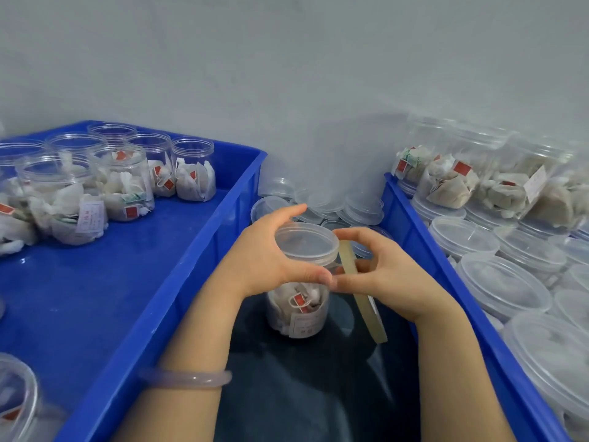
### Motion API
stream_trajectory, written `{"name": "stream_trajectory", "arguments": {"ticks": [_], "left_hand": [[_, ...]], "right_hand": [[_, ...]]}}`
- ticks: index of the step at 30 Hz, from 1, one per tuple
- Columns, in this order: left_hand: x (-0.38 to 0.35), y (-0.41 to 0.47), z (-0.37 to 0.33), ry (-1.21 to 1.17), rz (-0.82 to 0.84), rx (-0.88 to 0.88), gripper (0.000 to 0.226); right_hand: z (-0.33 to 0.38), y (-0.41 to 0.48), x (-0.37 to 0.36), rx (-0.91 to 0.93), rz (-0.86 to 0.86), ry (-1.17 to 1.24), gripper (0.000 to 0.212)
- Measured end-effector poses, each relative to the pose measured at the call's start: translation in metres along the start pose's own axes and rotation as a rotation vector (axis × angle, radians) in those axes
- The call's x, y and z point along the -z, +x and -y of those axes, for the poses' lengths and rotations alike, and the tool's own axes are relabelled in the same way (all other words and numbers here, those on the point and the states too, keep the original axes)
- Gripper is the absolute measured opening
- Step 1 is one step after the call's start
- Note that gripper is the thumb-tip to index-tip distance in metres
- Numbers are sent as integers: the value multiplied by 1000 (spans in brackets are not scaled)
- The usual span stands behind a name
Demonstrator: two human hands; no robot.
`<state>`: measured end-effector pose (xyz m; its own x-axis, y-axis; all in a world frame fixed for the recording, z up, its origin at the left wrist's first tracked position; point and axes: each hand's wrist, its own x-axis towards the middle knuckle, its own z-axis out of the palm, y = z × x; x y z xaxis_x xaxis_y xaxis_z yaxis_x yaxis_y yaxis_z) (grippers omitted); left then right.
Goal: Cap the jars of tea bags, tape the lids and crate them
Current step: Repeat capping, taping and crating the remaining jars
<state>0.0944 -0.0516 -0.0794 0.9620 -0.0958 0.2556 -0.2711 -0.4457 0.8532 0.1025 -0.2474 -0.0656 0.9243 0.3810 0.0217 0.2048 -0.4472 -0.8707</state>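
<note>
The jar [299,311] stands upright between the two hands, over dark cloth [302,378] in the gap between two blue crates. It is clear, round plastic, packed with white paper tea bags with red tags, and has a pale label low on its front. A frosted, flat-topped lid [306,242] sits on it.

The left hand [264,260] curls round the lid, forefinger over the far rim and thumb just under the near rim. The right hand [389,275], just beside the jar, grips a thin ring of yellowish tape [366,307] held on edge. The two thumb tips meet at the jar's front. A smooth, pale bangle [188,378] rings the left wrist.

The left crate [127,266] holds open jars [124,183] of tea bags. The right crate [414,237] holds capped jars [503,282], some lying on top. Loose lids [334,202] lie heaped beyond the hands.
</note>
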Motion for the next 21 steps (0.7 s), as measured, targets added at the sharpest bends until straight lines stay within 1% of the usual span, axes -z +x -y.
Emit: {"name": "stream_trajectory", "arguments": {"ticks": [1,2,3,5,7,9,10,11,13,15,16,18,20,21], "left_hand": [[2,0,-1,13,-8,3,111],[3,0,-4,41,-5,0,105],[5,0,-7,80,14,-8,100],[6,-1,-17,181,105,7,95],[3,6,-34,386,204,101,92],[-4,17,-52,662,276,204,81],[-8,22,-60,748,307,233,74],[-12,26,-66,781,345,254,70],[-15,32,-72,733,415,298,63],[-16,33,-68,663,402,315,50],[-17,32,-65,649,355,310,42],[-24,28,-59,633,203,278,29],[-31,26,-55,612,68,262,24],[-32,26,-54,609,41,266,24]], "right_hand": [[-1,-2,0,-4,39,40,68],[-1,-2,0,-7,42,61,70],[-3,-2,-2,-13,13,64,77],[-4,-3,-4,-67,-88,30,100],[-4,-4,-6,-168,-121,-36,118],[-4,-6,-8,-281,-76,-59,122],[-3,-7,-9,-313,-62,-25,119],[-2,-8,-10,-325,-57,-3,113],[-2,-8,-9,-308,-52,-55,98],[1,-7,-11,-271,-29,-158,82],[2,-6,-14,-247,-39,-209,72],[5,-4,-22,-207,-121,-274,49],[8,-5,-30,-195,-200,-334,23],[11,-8,-32,-205,-214,-383,19]]}}
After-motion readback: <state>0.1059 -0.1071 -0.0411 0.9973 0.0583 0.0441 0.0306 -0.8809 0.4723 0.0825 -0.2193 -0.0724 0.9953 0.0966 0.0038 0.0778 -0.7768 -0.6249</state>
